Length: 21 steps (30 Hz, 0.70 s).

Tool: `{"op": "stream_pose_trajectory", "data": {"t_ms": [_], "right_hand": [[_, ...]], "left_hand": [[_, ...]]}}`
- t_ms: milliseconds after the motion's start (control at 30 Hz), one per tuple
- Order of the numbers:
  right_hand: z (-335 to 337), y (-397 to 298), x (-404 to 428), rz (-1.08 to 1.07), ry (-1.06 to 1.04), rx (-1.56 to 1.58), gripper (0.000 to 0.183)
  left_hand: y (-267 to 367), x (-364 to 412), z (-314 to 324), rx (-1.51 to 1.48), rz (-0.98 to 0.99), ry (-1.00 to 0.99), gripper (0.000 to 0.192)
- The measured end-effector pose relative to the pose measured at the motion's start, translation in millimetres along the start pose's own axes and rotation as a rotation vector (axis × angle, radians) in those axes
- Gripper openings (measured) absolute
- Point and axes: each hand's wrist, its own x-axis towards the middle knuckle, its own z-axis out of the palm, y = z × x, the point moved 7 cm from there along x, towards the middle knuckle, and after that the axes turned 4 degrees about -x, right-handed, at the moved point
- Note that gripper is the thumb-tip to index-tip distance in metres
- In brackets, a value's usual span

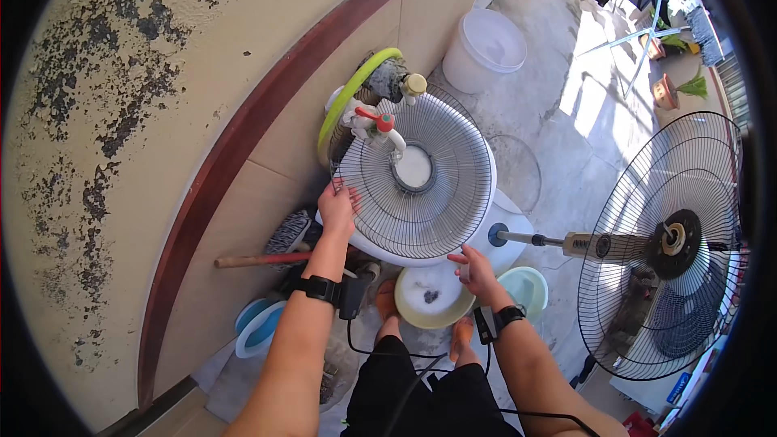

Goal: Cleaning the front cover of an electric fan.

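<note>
A round wire fan guard (449, 194) lies on a wide white basin (493, 179), below a plastic tap with a red handle (383, 123). At the guard's left rim my left hand (340, 206) grips the wire edge with its fingers. My right hand (473, 270) is beside the lower right rim, fingers partly spread; whether it touches the wire cannot be told. Under that hand is a yellowish basin of foamy water (425, 294), with a small dark thing in the foam. The tap shows no clear stream of water.
A pedestal fan (672, 240) with an open rear guard stands at right on a white base (513, 218). A white bucket (484, 51) is beyond the basin. A pale green basin (527, 291), blue basins (264, 331), a wooden handle (261, 260) and a yellow-green hose (349, 91) are nearby.
</note>
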Motion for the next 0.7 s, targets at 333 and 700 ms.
{"op": "stream_pose_trajectory", "data": {"t_ms": [333, 700], "right_hand": [[42.4, 32.3, 4.1, 0.114, -0.161, 0.057, 0.041], [-19.1, -65.7, -0.7, -0.27, -0.068, 0.115, 0.044]], "left_hand": [[-4.6, -2.9, -14.6, 0.056, 0.159, 0.057, 0.016], [-29.1, -1.2, -5.7, -0.187, -0.074, -0.101, 0.02]]}}
